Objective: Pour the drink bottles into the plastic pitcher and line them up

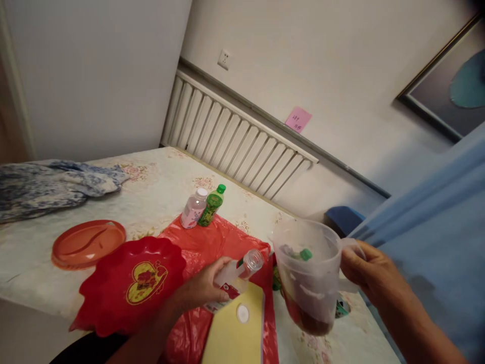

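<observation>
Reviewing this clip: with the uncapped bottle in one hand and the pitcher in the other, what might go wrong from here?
1. The left hand holds the open bottle tilted, its mouth short of the clear pitcher; liquid may spill onto the red plastic sheet or yellow board.
2. The right hand holds the pitcher by its handle, tilted in mid-air; its brownish contents could slop out.
3. The loose white cap on the yellow board could roll away.

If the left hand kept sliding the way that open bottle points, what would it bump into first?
The left hand tilts the uncapped bottle up and rightward. Straight on, its mouth would probably meet the clear plastic jug held by the right hand, though depth is hard to judge.
</observation>
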A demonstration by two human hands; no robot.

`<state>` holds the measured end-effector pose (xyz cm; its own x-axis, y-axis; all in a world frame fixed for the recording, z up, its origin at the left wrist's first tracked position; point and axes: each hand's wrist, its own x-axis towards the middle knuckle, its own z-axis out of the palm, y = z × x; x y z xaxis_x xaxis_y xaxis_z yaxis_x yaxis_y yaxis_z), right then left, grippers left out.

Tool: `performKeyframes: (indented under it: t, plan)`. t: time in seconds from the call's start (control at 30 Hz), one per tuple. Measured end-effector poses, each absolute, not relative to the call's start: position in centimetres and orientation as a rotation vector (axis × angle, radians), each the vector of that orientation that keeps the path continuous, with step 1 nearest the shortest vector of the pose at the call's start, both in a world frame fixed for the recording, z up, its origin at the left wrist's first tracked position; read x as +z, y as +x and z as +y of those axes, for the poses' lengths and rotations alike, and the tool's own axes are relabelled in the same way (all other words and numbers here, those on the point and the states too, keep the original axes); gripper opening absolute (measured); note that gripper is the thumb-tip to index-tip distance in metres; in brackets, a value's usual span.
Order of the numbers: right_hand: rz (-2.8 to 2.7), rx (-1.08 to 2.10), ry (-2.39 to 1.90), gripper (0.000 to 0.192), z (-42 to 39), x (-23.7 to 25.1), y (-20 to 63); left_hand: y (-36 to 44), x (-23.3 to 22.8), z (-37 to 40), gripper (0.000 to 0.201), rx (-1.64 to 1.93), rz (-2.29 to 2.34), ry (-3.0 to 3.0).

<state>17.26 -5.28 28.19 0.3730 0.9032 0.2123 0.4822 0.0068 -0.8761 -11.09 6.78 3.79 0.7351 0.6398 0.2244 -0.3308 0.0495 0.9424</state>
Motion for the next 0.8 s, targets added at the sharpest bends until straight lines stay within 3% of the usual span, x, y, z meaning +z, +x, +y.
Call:
performKeyframes:
  t: [0.37, 0.8]
  plan:
    - [-1.490, 0.523, -1.923, 0.046, -6.1, 29.8, 17.0, -11.2, 4.3, 6.7, 0.073, 0.733, 0.407, 1.452]
    - [-1.623, 0.460, -1.960, 0.047, -5.0, 30.9, 16.2, -11.1, 4.4, 6.7, 0.074, 0.712, 0.451, 1.493]
